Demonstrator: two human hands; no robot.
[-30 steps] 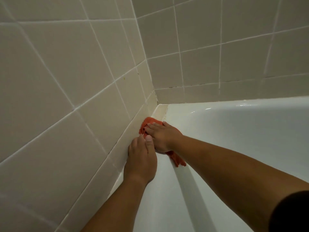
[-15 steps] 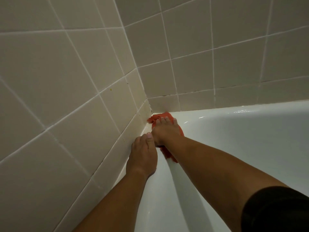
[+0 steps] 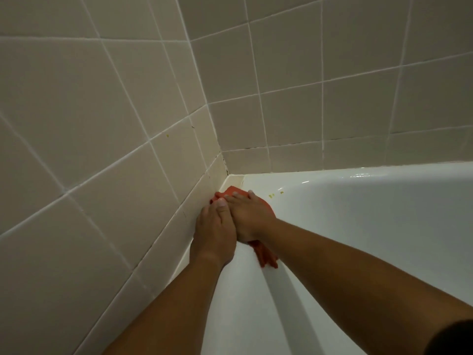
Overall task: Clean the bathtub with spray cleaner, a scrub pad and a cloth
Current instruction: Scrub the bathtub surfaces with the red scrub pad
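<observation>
Left hand (image 3: 213, 226) now touches right hand (image 3: 249, 213); both flat, right pressing crumpled orange cloth (image 3: 266, 254) on glossy bathtub (image 3: 358, 226).

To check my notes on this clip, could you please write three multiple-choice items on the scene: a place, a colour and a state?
1. Where does the cloth lie? A) over a tap B) on the bathtub rim near the tiled corner C) on the floor
2. What colour is the cloth? A) blue B) white C) orange-red
3. How does the right hand meet the cloth? A) presses flat on it B) pinches it in mid-air C) stays clear of it
Answers: 1 B, it lies on the rim just short of the corner; 2 C, orange-red shows on both sides of the hand; 3 A, the palm faces down with the fingers laid over it.
</observation>
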